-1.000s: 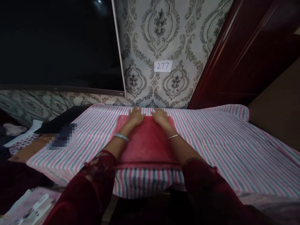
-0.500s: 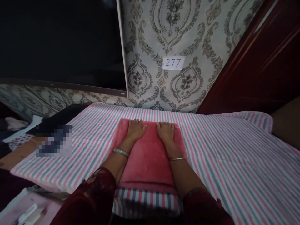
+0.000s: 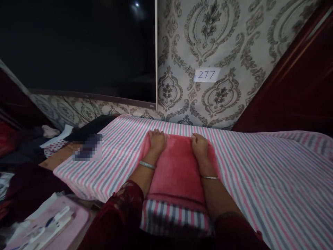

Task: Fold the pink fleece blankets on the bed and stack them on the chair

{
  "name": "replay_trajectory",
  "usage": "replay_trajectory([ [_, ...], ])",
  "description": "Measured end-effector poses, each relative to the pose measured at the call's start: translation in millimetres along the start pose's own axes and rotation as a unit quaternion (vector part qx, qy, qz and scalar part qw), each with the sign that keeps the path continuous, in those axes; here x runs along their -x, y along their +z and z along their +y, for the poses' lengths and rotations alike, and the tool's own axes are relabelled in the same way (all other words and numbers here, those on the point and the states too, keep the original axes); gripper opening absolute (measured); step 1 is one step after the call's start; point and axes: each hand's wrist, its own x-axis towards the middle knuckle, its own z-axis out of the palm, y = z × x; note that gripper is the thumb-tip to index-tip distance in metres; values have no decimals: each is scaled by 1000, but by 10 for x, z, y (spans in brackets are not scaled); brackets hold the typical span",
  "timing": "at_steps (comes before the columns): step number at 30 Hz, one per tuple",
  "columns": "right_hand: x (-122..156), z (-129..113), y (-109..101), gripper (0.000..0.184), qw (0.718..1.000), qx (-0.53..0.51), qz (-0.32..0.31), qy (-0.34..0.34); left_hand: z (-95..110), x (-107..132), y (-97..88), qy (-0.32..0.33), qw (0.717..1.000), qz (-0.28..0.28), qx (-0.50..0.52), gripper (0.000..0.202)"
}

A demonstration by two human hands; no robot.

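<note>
A folded red plush cloth (image 3: 179,166) lies lengthwise on a pink, grey and white striped cover (image 3: 260,166). At its far left corner my left hand (image 3: 157,141) has its fingers curled down over the edge. My right hand (image 3: 200,145) is closed at the far right corner, thumb against the curled fingers, pinching the cloth's edge. Both forearms run along the sides of the red cloth. A striped section (image 3: 177,213) shows below its near end; whether it belongs to the cover or the red cloth I cannot tell. The fingertips are partly hidden.
Patterned wallpaper with a paper marked 277 (image 3: 207,74) rises behind the cover. A large dark screen (image 3: 78,48) hangs at upper left, and dark red wood panelling (image 3: 291,86) slants at right. A pink board with white items (image 3: 75,211) sits at lower left.
My hands lay flat with fingers outstretched on the cloth's far end; now both have curled closed on its far edge. The view has shifted left.
</note>
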Motion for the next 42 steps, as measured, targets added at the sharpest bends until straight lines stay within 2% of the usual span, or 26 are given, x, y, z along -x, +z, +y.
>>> replay_trajectory([
  [2, -10, 69, -52, 47, 999, 14, 20, 32, -85, -14, -30, -21, 1000, -11, 3, 50],
  [5, -28, 172, -123, 45, 993, 55, -42, 97, -181, -79, -33, -21, 998, -55, 20, 52],
  [8, -54, 231, -157, 45, 987, 56, -103, 108, -243, -170, -9, -2, 993, -114, 40, 54],
  [12, -77, 250, -155, 45, 986, 37, -109, 118, -308, -252, 24, 17, 987, -150, 59, 55],
  [20, -84, 314, -109, 44, 988, 23, -96, 115, -331, -219, 76, 25, 992, -96, 74, 53],
  [42, -77, 318, -76, 45, 989, 21, -81, 124, -340, -250, 126, 25, 993, -103, 54, 55],
])
